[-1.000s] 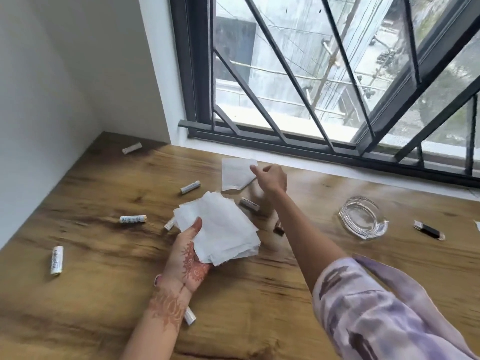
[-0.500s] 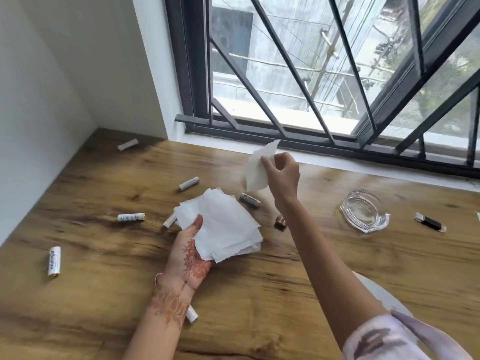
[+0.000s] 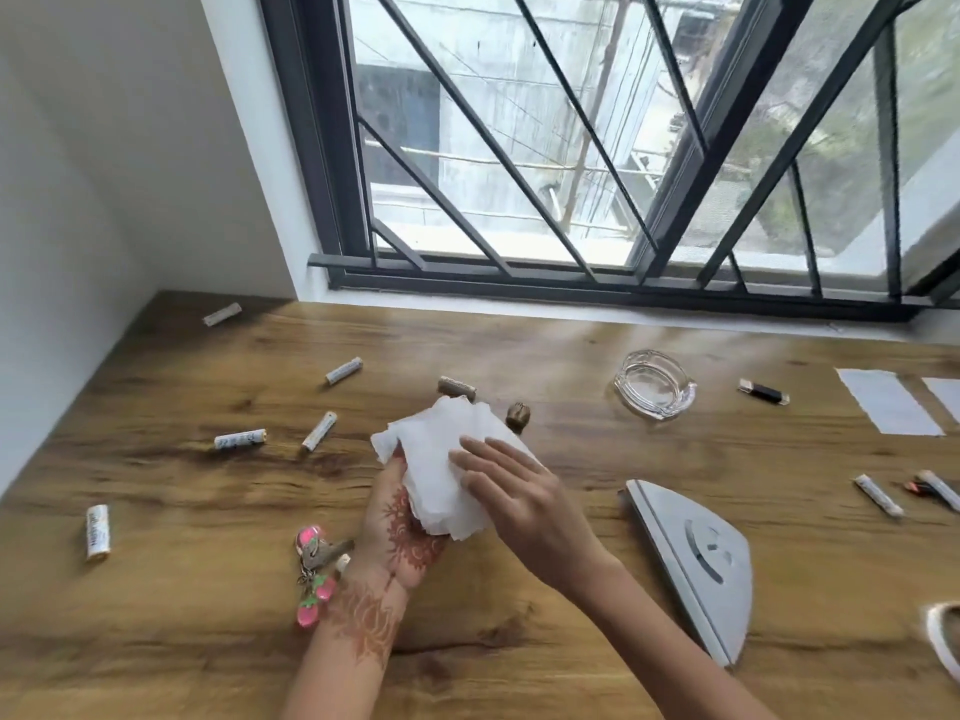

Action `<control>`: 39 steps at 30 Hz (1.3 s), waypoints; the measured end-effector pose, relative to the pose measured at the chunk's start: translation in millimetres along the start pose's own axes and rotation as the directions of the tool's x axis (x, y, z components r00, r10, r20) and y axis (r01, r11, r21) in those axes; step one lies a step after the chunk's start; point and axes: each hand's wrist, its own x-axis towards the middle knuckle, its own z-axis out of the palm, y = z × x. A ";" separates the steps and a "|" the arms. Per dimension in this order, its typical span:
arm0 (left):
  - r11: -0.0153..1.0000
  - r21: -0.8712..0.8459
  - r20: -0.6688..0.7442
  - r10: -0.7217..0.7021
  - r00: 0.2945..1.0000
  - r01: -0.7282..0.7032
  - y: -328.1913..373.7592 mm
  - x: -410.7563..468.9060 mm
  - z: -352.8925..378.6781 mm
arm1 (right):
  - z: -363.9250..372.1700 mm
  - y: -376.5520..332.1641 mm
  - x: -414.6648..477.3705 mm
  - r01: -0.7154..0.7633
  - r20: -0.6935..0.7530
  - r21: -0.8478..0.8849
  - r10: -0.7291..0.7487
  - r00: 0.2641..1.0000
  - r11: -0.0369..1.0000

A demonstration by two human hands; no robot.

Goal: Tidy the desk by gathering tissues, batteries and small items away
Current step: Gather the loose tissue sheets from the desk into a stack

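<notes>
My left hand [image 3: 400, 532], palm up with henna on it, holds a stack of white tissues [image 3: 441, 459] just above the wooden desk [image 3: 208, 641]. My right hand [image 3: 519, 506] lies flat on top of the stack, fingers spread, pressing it down. White batteries lie scattered on the desk: one at the far left [image 3: 97, 532], one [image 3: 240, 439] and another [image 3: 319, 431] left of the tissues, further ones at the back [image 3: 343, 370] [image 3: 222, 314]. A brownish battery [image 3: 457, 388] and a small brown item [image 3: 518, 415] lie just behind the tissues.
A pink keychain with keys [image 3: 314, 574] lies by my left wrist. A glass ashtray [image 3: 653, 383], a USB stick [image 3: 762, 391], white paper sheets [image 3: 888, 407], a grey wedge-shaped box [image 3: 696, 558], more small items [image 3: 879, 495] and a tape roll [image 3: 943, 636] occupy the right side. The window sill runs behind.
My right hand has brought the single tissue down from the back of the desk onto the stack in my left hand. The view has shifted right.
</notes>
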 end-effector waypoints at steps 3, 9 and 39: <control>0.999 0.020 0.037 -0.037 0.999 0.037 -7.6 -6.2 1.1 | -5.2 -10.4 -21.4 -0.066 0.066 -0.013 0.067 0.996 0.998; 0.985 0.134 -0.004 -0.110 0.994 0.110 -20.8 -14.0 4.5 | -11.4 -25.3 -40.7 -0.189 0.079 -0.039 0.191 0.978 0.981; 0.987 0.124 0.157 -0.117 0.981 0.098 -225.6 89.5 133.9 | -196.1 238.9 -215.0 -0.920 -0.109 0.132 0.928 0.356 0.368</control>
